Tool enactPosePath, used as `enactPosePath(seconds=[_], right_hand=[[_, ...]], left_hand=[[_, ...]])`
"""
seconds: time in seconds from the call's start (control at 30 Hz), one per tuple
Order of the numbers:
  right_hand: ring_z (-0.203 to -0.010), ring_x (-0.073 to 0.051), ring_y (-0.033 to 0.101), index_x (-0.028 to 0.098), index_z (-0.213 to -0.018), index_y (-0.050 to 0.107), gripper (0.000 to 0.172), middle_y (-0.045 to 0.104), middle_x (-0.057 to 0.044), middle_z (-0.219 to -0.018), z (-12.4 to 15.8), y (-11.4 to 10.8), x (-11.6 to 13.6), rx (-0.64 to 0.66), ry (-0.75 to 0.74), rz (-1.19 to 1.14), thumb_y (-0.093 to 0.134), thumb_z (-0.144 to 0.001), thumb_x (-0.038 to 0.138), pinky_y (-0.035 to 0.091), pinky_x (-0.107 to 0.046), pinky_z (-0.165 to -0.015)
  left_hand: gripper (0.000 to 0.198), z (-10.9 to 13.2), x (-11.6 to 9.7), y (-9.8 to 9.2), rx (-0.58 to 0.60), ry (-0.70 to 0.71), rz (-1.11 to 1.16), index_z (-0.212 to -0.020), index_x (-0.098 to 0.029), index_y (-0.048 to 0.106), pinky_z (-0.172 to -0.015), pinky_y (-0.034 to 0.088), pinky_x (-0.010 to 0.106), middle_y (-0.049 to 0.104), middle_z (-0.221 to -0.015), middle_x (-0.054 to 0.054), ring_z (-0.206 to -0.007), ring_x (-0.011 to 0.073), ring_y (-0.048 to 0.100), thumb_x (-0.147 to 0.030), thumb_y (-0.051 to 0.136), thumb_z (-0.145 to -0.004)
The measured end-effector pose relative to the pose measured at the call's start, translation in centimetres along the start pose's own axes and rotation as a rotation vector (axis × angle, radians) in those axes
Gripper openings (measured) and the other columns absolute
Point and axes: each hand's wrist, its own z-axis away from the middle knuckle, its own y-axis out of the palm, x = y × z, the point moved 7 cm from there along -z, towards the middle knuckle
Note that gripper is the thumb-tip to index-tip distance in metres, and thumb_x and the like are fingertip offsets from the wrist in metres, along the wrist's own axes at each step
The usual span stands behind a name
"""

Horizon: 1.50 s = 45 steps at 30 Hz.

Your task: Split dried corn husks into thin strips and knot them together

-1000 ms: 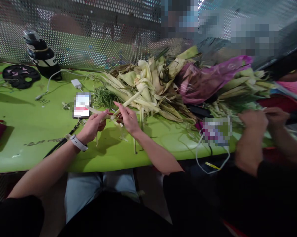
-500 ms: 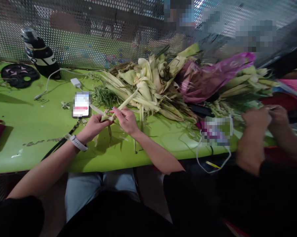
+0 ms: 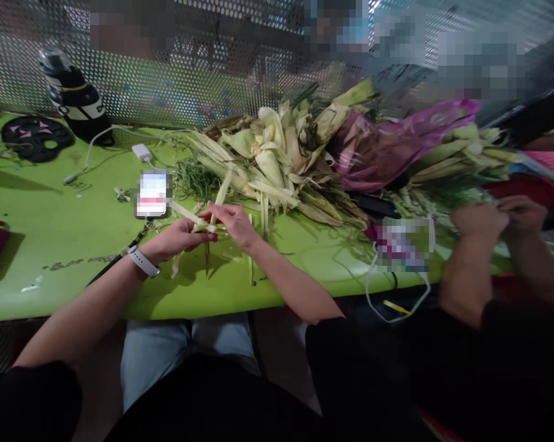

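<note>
My left hand (image 3: 183, 238), with a white watch (image 3: 143, 262) on its wrist, is closed on pale corn husk strips (image 3: 188, 212) folded across one another. My right hand (image 3: 233, 222) pinches the same strips from the other side, fingertips close to the left ones. One husk strip end (image 3: 223, 188) stands up between the hands, and narrow ends hang below them. Just behind lies a large heap of corn husks (image 3: 277, 159), dry and pale green. A phone (image 3: 152, 195) with a lit screen lies left of my hands.
On the green table (image 3: 97, 227) stand a black bottle (image 3: 78, 101) and a black palette-shaped piece (image 3: 36, 139). Shredded green strips (image 3: 195, 178) lie by the heap. A pink plastic bag (image 3: 373, 153) covers part of the husks. At right, a co-worker's hands (image 3: 479, 221) work close together.
The long strip at my right hand has swung from leaning right to nearly upright. Another strip now crosses between my hands toward the right. Both hands have shifted slightly.
</note>
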Motion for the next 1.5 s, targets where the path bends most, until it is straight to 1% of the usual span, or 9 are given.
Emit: enactPosePath(seconds=[0.13,0.3,0.5,0.67,1.03,1.17,1.33,1.43,1.5], right_hand=[[-0.079,-0.015,0.063,0.02,-0.088,0.077,0.03,0.073,-0.003,-0.089,0.0,1.4,-0.5,0.166,-0.005,-0.013,0.081,-0.068,0.042,0.05,-0.028,-0.071],[-0.079,-0.014,0.064,0.024,-0.086,0.077,0.022,0.073,-0.001,-0.083,-0.6,0.1,-0.7,0.01,-0.091,-0.094,0.076,-0.075,0.042,0.051,-0.029,-0.074],[-0.071,-0.01,0.059,0.023,-0.079,0.072,0.021,0.067,0.002,-0.076,-1.4,-1.7,-1.2,-0.142,-0.044,-0.197,0.078,-0.074,0.042,0.048,-0.025,-0.071],[-0.064,-0.008,0.053,0.021,-0.086,0.071,0.031,0.065,0.003,-0.075,-1.1,-0.6,-1.3,-0.015,0.044,-0.224,0.082,-0.067,0.042,0.042,-0.023,-0.06],[-0.059,-0.009,0.052,0.02,-0.076,0.066,0.027,0.065,0.002,-0.07,-1.2,-2.8,-1.3,-0.285,0.155,-0.327,0.08,-0.061,0.038,0.04,-0.022,-0.051],[-0.071,-0.011,0.059,0.021,-0.079,0.068,0.027,0.069,0.001,-0.081,-1.3,-3.1,-1.0,-0.235,0.173,-0.321,0.081,-0.062,0.038,0.045,-0.023,-0.057],[-0.08,-0.013,0.062,0.022,-0.084,0.073,0.023,0.07,0.001,-0.083,-1.1,-1.7,-1.6,-0.13,0.163,-0.304,0.079,-0.069,0.039,0.051,-0.027,-0.074],[-0.086,-0.014,0.065,0.023,-0.084,0.072,0.022,0.072,0.0,-0.085,-1.0,-0.6,-2.1,-0.124,0.162,-0.362,0.079,-0.067,0.035,0.053,-0.029,-0.081],[-0.087,-0.015,0.066,0.023,-0.084,0.071,0.024,0.073,0.0,-0.087,-0.9,0.0,-2.2,-0.121,0.171,-0.413,0.08,-0.064,0.033,0.054,-0.03,-0.081]], left_hand=[[0.021,-0.1,0.4,-0.2,-0.028,-0.035,0.075,-0.07,-0.014,0.062,-0.041,0.018,0.02,0.035,-0.05,-0.007,-0.042,0.0038,0.025,-0.029,0.076,-0.074],[0.017,-0.1,-0.1,-0.4,-0.116,0.013,0.3,-0.091,-0.017,0.06,-0.043,0.025,0.019,0.046,-0.06,-0.005,-0.046,0.0052,0.035,-0.025,0.07,-0.079],[0.015,0.1,-0.3,-0.8,-0.248,0.068,0.336,-0.086,-0.018,0.052,-0.044,0.025,0.019,0.046,-0.06,-0.004,-0.046,0.0057,0.035,-0.031,0.058,-0.091],[0.016,-0.1,-0.2,-0.3,-0.158,0.053,0.328,-0.085,-0.019,0.053,-0.043,0.019,0.02,0.038,-0.058,-0.006,-0.046,0.0059,0.028,-0.032,0.056,-0.093],[0.023,0.5,-1.0,0.7,-0.034,0.031,0.268,-0.078,-0.019,0.049,-0.043,0.017,0.023,0.035,-0.057,-0.006,-0.045,0.0055,0.026,-0.035,0.057,-0.092],[0.023,0.7,-1.3,0.4,-0.021,0.009,0.081,-0.088,-0.017,0.053,-0.047,0.031,0.02,0.05,-0.063,-0.003,-0.052,0.0071,0.044,-0.04,0.057,-0.092],[0.052,0.6,-2.1,-1.4,-0.237,0.158,-0.062,-0.126,-0.017,0.049,-0.062,0.048,0.026,0.066,-0.092,0.006,-0.077,0.0153,0.062,-0.043,0.068,-0.085],[0.041,0.5,-2.4,-1.6,-0.311,0.264,-0.091,-0.117,-0.016,0.061,-0.063,0.047,0.024,0.066,-0.095,0.007,-0.077,0.0128,0.06,-0.041,0.068,-0.085],[0.036,0.2,-2.0,-1.2,-0.267,0.259,-0.062,-0.11,-0.015,0.067,-0.063,0.047,0.022,0.068,-0.097,0.007,-0.075,0.011,0.059,-0.041,0.068,-0.085]])
